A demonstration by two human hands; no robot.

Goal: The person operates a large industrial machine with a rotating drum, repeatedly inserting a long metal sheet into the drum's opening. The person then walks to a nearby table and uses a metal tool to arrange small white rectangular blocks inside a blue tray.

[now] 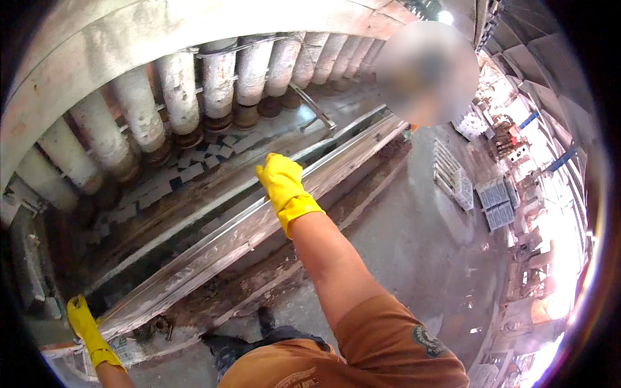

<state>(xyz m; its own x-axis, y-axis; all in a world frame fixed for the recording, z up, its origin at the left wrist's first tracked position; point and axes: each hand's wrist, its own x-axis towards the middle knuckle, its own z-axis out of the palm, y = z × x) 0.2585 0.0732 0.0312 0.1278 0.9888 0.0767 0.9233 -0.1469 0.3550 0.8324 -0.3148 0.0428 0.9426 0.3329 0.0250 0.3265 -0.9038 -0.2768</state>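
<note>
Both my hands wear yellow rubber gloves. My left hand (84,323) is at the near left end of a long, narrow trough (220,242), its fingers closed. What lies in its grip, if anything, is hidden. My right hand (283,183) is stretched forward over the middle of the trough, above its dark inner channel. Those fingers are curled in, and the glove hides whatever they may hold. The trough runs diagonally from lower left to upper right, its worn, light-coloured front rim towards me.
Beyond the trough stands a row of thick pale pipes (178,97) under a curved beam (129,32). Dark and pale flat pieces (191,169) lie at their feet. A metal bar (314,107) juts out there. A blurred person is at the far end. White crates (453,173) stand on the wet floor.
</note>
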